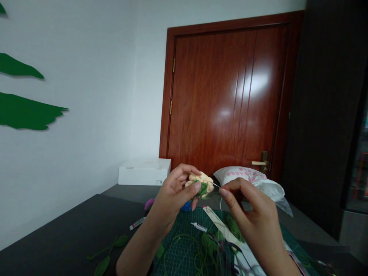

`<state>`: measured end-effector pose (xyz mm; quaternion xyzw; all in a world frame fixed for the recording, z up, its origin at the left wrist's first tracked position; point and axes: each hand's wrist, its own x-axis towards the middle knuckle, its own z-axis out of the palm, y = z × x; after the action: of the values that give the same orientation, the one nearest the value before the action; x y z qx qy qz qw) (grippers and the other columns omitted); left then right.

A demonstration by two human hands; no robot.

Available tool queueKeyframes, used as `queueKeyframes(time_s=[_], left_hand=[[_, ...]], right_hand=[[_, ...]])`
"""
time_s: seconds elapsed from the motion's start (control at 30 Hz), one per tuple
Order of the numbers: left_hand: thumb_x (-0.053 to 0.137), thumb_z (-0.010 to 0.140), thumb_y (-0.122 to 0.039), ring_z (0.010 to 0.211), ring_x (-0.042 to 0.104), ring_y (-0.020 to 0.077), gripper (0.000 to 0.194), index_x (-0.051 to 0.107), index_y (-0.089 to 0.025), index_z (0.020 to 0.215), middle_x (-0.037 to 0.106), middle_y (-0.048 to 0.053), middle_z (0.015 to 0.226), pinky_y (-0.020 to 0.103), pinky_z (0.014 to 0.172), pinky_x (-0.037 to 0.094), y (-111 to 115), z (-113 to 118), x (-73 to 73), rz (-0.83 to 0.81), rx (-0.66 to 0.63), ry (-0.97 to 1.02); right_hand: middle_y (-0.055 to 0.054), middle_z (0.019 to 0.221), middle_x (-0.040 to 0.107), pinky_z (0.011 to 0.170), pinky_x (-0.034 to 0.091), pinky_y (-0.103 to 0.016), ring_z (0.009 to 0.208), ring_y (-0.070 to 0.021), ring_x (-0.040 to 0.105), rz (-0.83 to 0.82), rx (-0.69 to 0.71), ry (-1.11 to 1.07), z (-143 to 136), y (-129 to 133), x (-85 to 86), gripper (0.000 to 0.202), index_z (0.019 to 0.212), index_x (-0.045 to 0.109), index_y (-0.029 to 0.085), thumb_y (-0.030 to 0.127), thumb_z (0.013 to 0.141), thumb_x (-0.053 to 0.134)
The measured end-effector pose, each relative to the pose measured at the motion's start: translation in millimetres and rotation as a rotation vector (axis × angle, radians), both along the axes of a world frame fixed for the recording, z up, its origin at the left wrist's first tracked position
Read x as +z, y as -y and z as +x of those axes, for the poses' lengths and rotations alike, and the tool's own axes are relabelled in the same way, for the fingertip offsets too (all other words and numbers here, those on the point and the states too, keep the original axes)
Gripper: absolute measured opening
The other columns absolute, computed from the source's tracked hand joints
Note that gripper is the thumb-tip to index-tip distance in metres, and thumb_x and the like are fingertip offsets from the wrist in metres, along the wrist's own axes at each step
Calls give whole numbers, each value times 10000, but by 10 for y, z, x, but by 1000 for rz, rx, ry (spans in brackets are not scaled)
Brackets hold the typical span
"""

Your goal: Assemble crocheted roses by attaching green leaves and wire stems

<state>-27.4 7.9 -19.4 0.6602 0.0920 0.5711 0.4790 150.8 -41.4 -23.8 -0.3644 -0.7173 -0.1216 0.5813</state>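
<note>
Closed on cream crocheted piece (203, 178) with left hand (174, 191), thumb over green yarn (203, 188). Pinching thin needle-like tool (216, 186) in right hand (255, 209), slanting up-left to piece's near edge; tip hidden or unclear. Held above green cutting mat (184, 226).

Head view, single camera: the lens sits on the wearer's head, above the near side of the table (71, 226), and looks forward and slightly down. It faces the door (212, 96), with the wall (100, 76) to the left and a dark cabinet (319, 115) to the right. The left hand (179, 189) and right hand (253, 207) appear close, low in the frame, above the mat (181, 249); the door stands farther off.
</note>
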Motion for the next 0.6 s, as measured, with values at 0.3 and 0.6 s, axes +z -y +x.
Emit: queueKeyframes(time_s=[0.3, 0.6], left_hand=[[667, 861, -203, 620, 535, 75, 172, 578, -180, 1007, 615, 22, 899, 137, 430, 420, 28, 14, -10, -55, 51, 14], [662, 853, -205, 574, 530, 55, 173, 570, -185, 999, 626, 25, 927, 154, 438, 402, 60, 12, 21, -58, 129, 10]], right_hand=[[9, 695, 576, 595, 347, -295, 645, -164, 540, 111, -222, 191, 3, 122, 35, 147, 790, 644, 212, 238, 925, 592], [10, 677, 560, 582, 337, -293, 638, -165, 542, 115, -218, 210, -18, 124, 34, 161, 776, 634, 205, 225, 927, 580]])
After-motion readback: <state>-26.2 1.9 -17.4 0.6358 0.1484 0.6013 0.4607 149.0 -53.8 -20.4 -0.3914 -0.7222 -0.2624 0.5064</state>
